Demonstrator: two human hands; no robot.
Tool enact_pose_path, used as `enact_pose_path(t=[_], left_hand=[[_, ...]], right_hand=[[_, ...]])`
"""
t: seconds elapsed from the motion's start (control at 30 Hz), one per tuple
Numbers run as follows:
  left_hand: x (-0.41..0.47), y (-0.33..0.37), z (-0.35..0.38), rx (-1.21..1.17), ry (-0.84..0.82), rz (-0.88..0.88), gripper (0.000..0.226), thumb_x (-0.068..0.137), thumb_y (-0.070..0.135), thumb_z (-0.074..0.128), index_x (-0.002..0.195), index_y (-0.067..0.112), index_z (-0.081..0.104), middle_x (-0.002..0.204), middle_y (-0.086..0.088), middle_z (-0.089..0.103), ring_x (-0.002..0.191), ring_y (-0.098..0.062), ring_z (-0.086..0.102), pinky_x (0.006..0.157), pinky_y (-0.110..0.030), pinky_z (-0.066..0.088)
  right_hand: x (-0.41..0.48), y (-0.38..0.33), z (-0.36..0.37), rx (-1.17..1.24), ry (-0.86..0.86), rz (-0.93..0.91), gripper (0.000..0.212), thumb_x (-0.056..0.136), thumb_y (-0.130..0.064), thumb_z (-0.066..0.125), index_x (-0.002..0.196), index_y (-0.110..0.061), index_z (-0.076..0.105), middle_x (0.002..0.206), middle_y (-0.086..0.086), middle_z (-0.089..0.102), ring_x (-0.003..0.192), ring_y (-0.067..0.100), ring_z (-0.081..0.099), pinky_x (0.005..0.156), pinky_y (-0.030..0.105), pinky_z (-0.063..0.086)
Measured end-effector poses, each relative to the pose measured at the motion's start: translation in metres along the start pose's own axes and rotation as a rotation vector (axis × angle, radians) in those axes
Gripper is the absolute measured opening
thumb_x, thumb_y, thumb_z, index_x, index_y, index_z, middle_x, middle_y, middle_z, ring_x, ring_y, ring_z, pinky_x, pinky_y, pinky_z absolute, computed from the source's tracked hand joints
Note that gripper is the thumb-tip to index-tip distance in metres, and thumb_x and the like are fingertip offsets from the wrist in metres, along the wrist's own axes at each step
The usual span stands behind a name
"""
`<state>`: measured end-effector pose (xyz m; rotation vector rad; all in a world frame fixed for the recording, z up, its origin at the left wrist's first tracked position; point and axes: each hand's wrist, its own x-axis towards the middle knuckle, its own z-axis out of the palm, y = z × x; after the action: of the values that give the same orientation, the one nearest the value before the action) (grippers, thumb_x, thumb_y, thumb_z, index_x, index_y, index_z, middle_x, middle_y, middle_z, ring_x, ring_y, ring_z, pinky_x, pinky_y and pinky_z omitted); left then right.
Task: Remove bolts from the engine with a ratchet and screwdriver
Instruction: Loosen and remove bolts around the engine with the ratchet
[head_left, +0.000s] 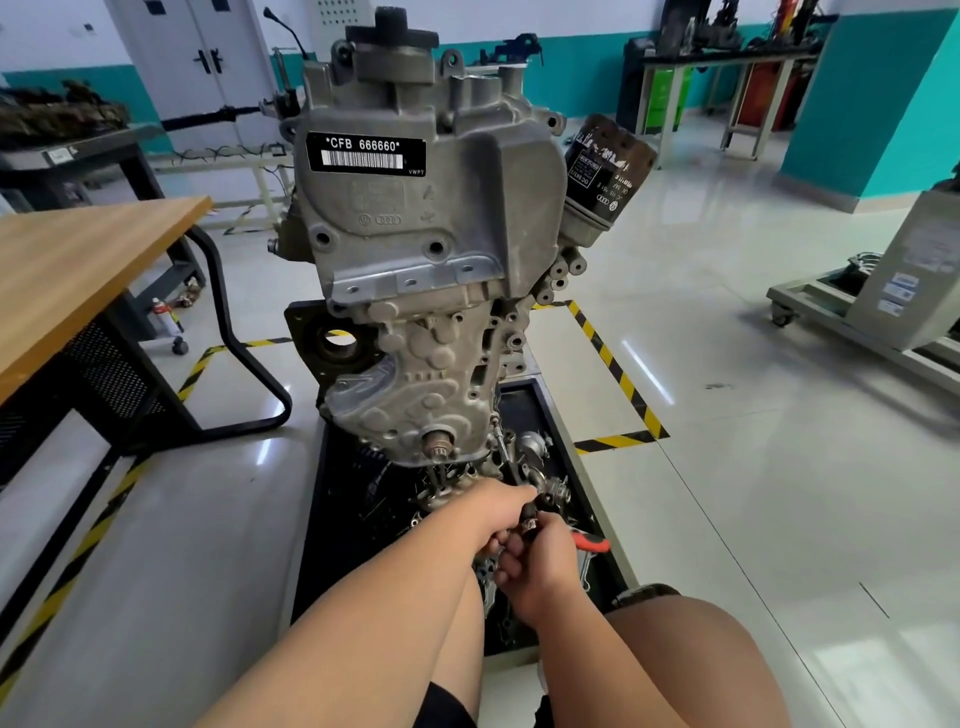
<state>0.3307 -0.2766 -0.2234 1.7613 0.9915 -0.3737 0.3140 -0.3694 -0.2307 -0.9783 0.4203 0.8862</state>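
Chrome, dark-handled ratchet is aimed up-left at the grey cast-metal engine — long axis steeply inclined. Handle is gripped by left hand and right hand — fingers curled round it.

- My left hand and right hand meet low in front of the grey cast-metal engine, both gripping a dark-handled metal ratchet.
- Its thin shaft slants up to the engine's lower right edge.
- A red-handled tool lies in the black tray, just beside my right hand.
- A wooden-topped bench stands to the left.
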Motion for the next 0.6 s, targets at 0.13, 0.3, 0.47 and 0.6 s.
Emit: enact_pose_path(t=[0.13,0.3,0.47,0.6], left_hand=[[0.003,-0.008,0.003,-0.067,0.038,0.062,0.032,0.089,0.042,0.059,0.085,0.011,0.059,0.05,-0.001,0.042,0.037,-0.014,0.035,0.039,-0.017,0.027],[0.005,-0.014,-0.006,0.031,0.097,0.12,0.033,0.085,0.047,0.063,0.083,0.014,0.065,0.056,0.0,0.05,0.043,-0.016,0.044,0.044,-0.019,0.034],[0.006,-0.012,-0.005,0.079,0.12,0.147,0.04,0.085,0.052,0.063,0.089,0.012,0.065,0.062,-0.002,0.056,0.041,-0.016,0.046,0.041,-0.018,0.032],[0.007,-0.01,-0.002,0.039,0.115,0.114,0.037,0.083,0.052,0.063,0.081,0.015,0.06,0.062,-0.001,0.057,0.044,-0.015,0.046,0.04,-0.017,0.033]], right_hand=[[0.004,0.005,-0.004,-0.171,0.062,-0.03,0.044,0.097,-0.031,0.032,0.061,-0.011,0.049,0.05,0.004,0.045,0.035,0.013,0.03,0.043,0.022,0.024],[-0.001,0.012,-0.003,-0.493,0.151,-0.295,0.018,0.098,-0.023,0.043,0.092,-0.014,0.058,0.072,0.006,0.063,0.055,0.015,0.053,0.053,0.028,0.043],[-0.006,0.013,-0.006,-0.903,0.225,-0.482,0.036,0.1,-0.029,0.04,0.135,-0.031,0.044,0.103,-0.005,0.066,0.09,0.018,0.065,0.072,0.032,0.049],[-0.004,0.014,-0.005,-0.934,0.216,-0.524,0.043,0.101,-0.024,0.038,0.143,-0.033,0.034,0.099,0.0,0.066,0.086,0.024,0.065,0.066,0.032,0.047]])
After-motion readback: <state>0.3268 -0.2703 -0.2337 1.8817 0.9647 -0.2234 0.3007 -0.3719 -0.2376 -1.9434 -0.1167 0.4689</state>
